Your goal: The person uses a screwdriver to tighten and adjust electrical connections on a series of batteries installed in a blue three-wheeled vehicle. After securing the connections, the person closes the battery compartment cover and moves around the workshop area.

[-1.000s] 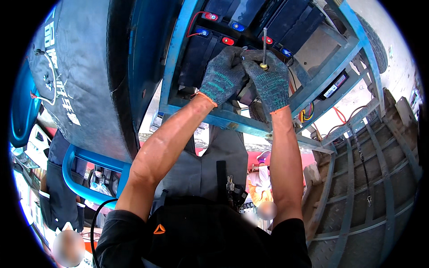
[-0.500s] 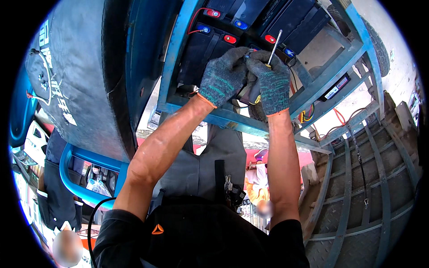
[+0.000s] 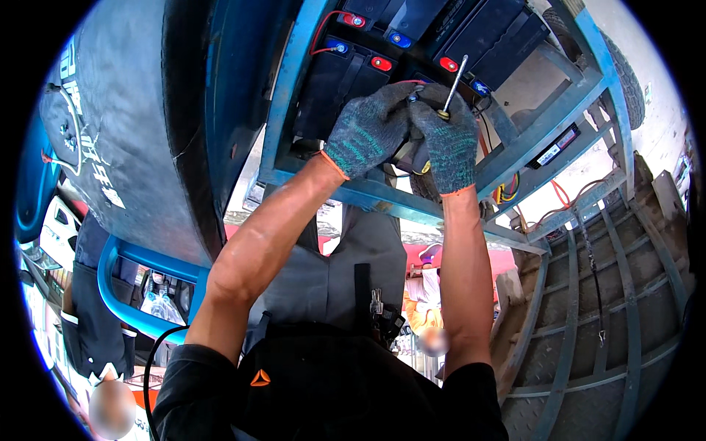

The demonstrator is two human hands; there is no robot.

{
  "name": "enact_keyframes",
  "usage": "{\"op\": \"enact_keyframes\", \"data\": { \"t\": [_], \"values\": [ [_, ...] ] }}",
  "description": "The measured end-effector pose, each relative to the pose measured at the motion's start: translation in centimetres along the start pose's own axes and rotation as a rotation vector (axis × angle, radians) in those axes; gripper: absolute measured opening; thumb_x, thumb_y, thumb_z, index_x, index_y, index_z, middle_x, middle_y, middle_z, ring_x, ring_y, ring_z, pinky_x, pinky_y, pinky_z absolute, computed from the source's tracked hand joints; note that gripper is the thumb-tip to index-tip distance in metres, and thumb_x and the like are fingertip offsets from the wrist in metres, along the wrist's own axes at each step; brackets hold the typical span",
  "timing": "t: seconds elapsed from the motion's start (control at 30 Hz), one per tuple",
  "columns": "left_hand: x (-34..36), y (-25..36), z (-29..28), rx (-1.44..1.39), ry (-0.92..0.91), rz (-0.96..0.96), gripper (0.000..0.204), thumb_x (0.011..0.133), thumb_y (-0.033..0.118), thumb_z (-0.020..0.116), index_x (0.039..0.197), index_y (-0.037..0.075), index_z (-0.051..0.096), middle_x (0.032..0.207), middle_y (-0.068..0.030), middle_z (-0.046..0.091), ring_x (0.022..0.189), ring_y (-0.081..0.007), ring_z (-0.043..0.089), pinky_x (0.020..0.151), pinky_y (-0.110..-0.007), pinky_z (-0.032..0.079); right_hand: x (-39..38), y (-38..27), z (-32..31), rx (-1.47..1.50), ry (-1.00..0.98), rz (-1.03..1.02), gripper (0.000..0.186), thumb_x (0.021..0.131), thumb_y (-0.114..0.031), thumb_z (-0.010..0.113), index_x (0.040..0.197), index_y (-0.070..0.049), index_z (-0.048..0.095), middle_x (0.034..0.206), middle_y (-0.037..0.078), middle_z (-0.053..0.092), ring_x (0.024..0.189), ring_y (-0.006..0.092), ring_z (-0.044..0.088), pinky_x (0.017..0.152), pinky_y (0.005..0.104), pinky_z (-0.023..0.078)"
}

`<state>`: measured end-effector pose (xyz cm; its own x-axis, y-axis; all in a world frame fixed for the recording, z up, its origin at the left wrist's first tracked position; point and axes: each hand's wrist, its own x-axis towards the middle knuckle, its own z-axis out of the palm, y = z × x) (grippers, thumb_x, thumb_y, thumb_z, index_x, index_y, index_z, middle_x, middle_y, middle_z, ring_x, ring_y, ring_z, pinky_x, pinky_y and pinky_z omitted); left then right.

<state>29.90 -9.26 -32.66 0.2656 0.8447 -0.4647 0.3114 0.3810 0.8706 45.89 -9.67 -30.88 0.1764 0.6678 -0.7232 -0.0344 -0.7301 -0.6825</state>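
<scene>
Left hand [image 3: 368, 126] drawn up against right hand's fingertips; whether anything is pinched cannot be told. Screwdriver [image 3: 457, 81] clasped in right hand [image 3: 448, 143], shaft jutting beyond knuckles near red terminal cover [image 3: 448, 65]; spark could be caused by bare metal slipping across contacts. Left of hands: padded seat [image 3: 132, 132], then battery [image 3: 323, 95]. Below hands: reach hemmed by blue frame bar [image 3: 386, 203]. Right, lower: coloured wires [image 3: 506, 192], easily snagged.
</scene>
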Motion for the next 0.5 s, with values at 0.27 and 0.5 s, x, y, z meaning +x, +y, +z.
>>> {"op": "enact_keyframes", "data": {
  "t": [0.27, 0.5],
  "values": [
    [0.6, -0.5, -2.2, -0.269, -0.195, -0.18, 0.037, 0.101, 0.017, 0.068, 0.134, 0.0, 0.066, 0.113, -0.0122, 0.075, 0.097, -0.017, 0.073, 0.087, -0.031, 0.059, -0.1, -1.1, -0.9, 0.025, -0.078, 0.091, 0.019, 0.09, -0.006, 0.076, 0.109, -0.004, 0.076, 0.093, 0.005, 0.074, 0.076, 0.0108, 0.068, 0.065, 0.0234, 0.056],
    [0.8, -2.5, -2.3, -0.349, -0.217, -0.27, 0.033, 0.1, 0.018, 0.069, 0.128, 0.0, 0.07, 0.113, -0.0109, 0.075, 0.1, -0.0154, 0.072, 0.085, -0.032, 0.062, 1.2, 0.1, -2.2, -0.25, -0.244, -0.111, 0.019, 0.091, -0.009, 0.076, 0.11, -0.005, 0.077, 0.095, 0.005, 0.075, 0.075, 0.0107, 0.067, 0.065, 0.0245, 0.055]
  ]
}}
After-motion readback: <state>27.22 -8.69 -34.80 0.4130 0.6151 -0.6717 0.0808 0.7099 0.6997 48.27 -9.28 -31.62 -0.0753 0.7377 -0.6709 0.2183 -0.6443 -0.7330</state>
